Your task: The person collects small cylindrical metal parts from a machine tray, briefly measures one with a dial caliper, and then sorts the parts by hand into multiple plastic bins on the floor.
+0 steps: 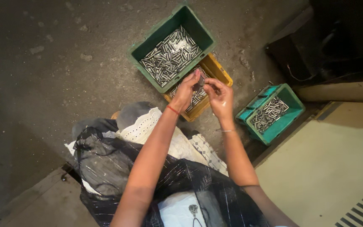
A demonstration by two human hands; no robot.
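- A person sits low over a rough, dark concrete floor, seen from above, both bare forearms reaching forward.
- Far centre, a dark green plastic bin lies tilted, holding a layer of small shiny metal pins.
- Just nearer and to the right, touching the green bin's edge, a yellow bin holds more of the same pins; the hands cover much of its inside.
- Further right, set apart from those two, a teal bin holds another batch of pins.
- Far right, a dark machine base sits in shadow; its detail cannot be made out.
- Near right, a pale flat platform with a striped corner fills the frame's edge.
- On the person's lap lie a white patterned cloth and a black sheer cloth with thin glinting lines.
- The left hand, a red thread at its wrist, hangs over the yellow bin, fingers drawn together in a pinch on a small dark metal piece.
- The right hand, a thin bangle at its wrist, meets it from the right, thumb and fingertips closed toward that same piece; whether they touch it I cannot tell.
- The held piece sits between the two hands, above the yellow bin, near the green bin's near edge.
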